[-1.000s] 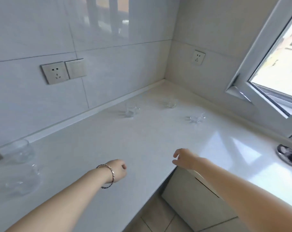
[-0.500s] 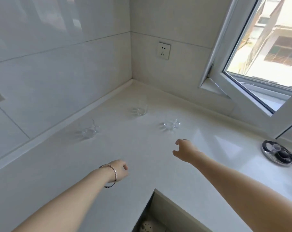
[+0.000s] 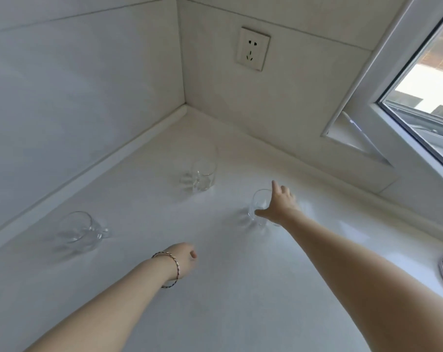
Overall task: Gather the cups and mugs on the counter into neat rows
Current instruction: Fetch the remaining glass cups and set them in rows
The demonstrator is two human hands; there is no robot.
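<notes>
The right hand (image 3: 278, 207) reaches out over the white counter (image 3: 240, 288) with fingers spread wide. Its thumb lies at the near side of a clear glass cup (image 3: 259, 203) and its forefinger points past the rim; whether it has a firm hold cannot be told. The left hand (image 3: 183, 257) hangs loosely curled, holding nothing. Two more glass mugs stand apart from it: one (image 3: 202, 176) nearer the corner, one (image 3: 82, 231) far left by the wall.

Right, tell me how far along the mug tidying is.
Done: nothing; the mugs stand apart on the counter. In hand: the right hand spreads at the right mug, no clear grip. Left: move it, the back mug and the left mug into a row.
</notes>
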